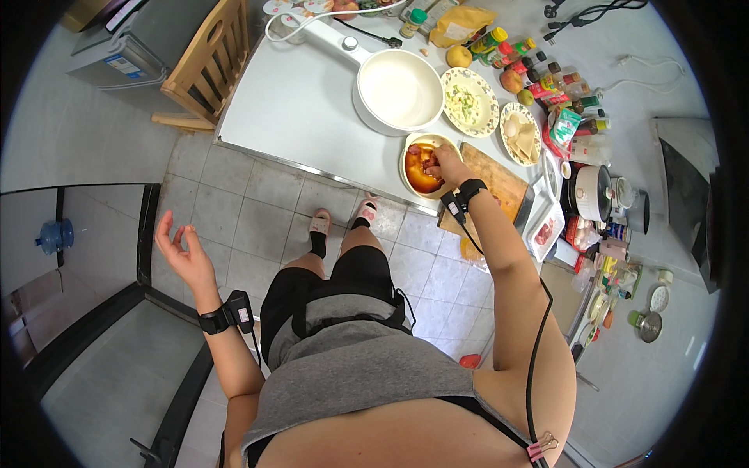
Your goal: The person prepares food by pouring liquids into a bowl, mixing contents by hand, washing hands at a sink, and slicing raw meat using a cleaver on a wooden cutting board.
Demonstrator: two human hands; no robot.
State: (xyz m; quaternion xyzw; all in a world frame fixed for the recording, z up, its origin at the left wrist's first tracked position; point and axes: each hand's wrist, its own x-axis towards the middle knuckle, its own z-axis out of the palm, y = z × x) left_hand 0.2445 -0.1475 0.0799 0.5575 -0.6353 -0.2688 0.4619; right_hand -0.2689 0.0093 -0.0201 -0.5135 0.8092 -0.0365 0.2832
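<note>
My right hand (449, 166) reaches into a pale bowl (403, 161) near the table edge, its fingertips among reddish-brown pieces in dark sauce (422, 175). Whether the fingers grip a piece cannot be told. My left hand (186, 251) is raised over the floor at the left, fingers apart and slightly curled, with nothing in it. A wooden cutting board (497, 175) lies partly under my right forearm. Behind the bowl stands a white electric pot (399, 90) with a long handle. Beside the pot are a patterned plate of chopped scallion (468, 105) and an oval plate with an egg and pale slices (521, 134).
Seasoning bottles (544, 88) and fruit line the wall side. A white tray of raw meat (545, 231) and a rice cooker (591, 193) stand at the right. A wooden chair (205, 64) adjoins the table's left end. A black cable runs along my right arm.
</note>
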